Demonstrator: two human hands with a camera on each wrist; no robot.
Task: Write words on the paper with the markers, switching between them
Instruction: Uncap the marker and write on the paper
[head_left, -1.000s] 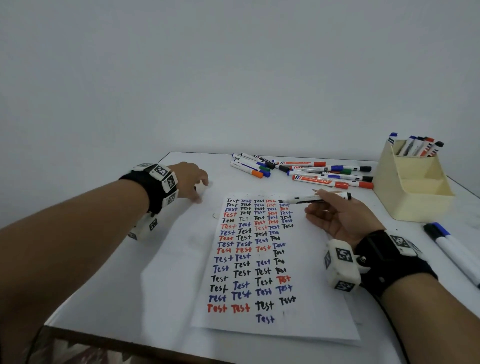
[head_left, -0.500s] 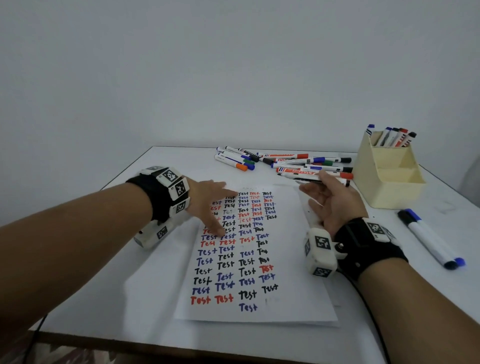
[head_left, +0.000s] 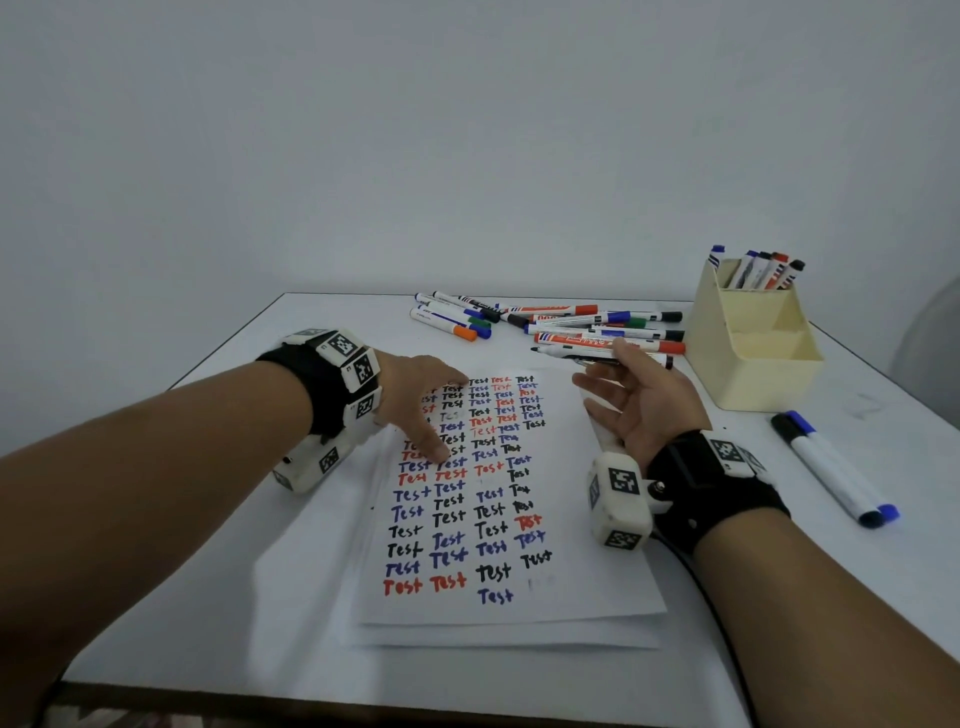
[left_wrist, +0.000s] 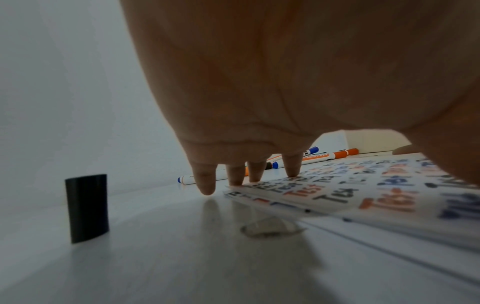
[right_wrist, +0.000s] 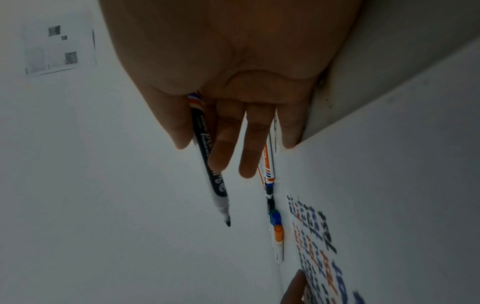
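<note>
- The paper (head_left: 571, 519) is mostly filled: rows of "Test" in black, blue and red cover its left and middle columns, while its right side is bare. More words can fit there, so I judge the task well along but unfinished.
- It lies on the counter (head_left: 208, 597) between the two hands, on top of further sheets whose edges show beneath it.
- The left hand (head_left: 415, 400) lies flat with fingers spread and straight, fingertips (left_wrist: 236, 181) pressing the paper's far left corner; it grips nothing.
- The right hand (head_left: 644, 400), palm up by the paper's far right corner, pinches an uncapped black marker (right_wrist: 207, 156) between thumb and forefinger, tip pointing left, off the sheet; the other fingers are relaxed.
- A black cap (left_wrist: 87, 207) stands upright on the counter left of the left hand.
- Loose markers (head_left: 571, 325) lie just beyond both hands; a holder (head_left: 758, 358) stands right of the right hand, two more markers nearby.
</note>
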